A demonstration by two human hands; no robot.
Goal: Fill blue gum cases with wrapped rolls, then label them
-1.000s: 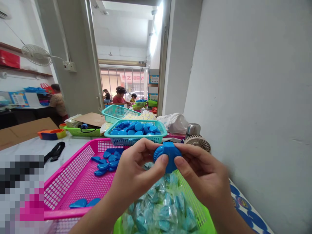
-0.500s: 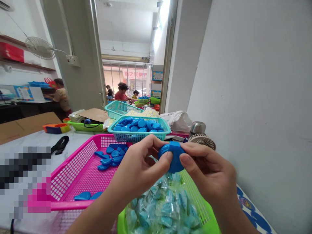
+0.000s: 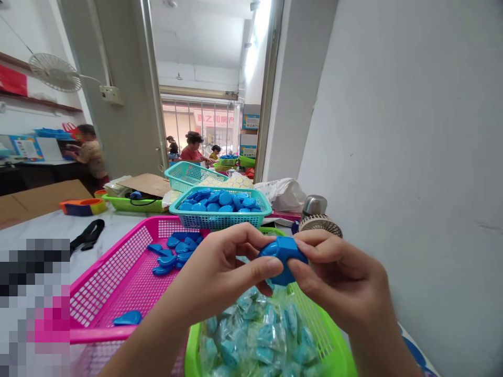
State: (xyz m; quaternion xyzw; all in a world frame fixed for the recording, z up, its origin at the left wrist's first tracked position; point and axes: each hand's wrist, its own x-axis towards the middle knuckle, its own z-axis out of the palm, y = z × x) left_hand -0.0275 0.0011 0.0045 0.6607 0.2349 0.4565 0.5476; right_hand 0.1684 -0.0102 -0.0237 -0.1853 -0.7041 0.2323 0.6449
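Observation:
Between my two hands is a glossy blue plastic piece [image 3: 283,256], rounded with a flat-sided raised part on top. My left hand [image 3: 231,267] pinches its left side, thumb in front and fingers behind. On its right side, the thumb and fingers of my right hand [image 3: 341,267] grip it too. Below the hands stands a green basket [image 3: 330,324] with many clear-wrapped light blue pieces [image 3: 267,335]. Left of my left hand, a pink basket [image 3: 113,283] holds several loose blue plastic parts [image 3: 173,254], some half-round.
Behind my hands is a turquoise basket [image 3: 220,219] full of round blue pieces. A small fan [image 3: 320,225] and a metal flask [image 3: 314,204] stand at right, near the wall. Tape rolls [image 3: 84,207] and a black strap [image 3: 88,235] lie left. Other people work farther back.
The blue piece has turned in my fingers, its raised flat-sided part now facing me more. My right hand has shifted slightly right and down. The view has moved a little.

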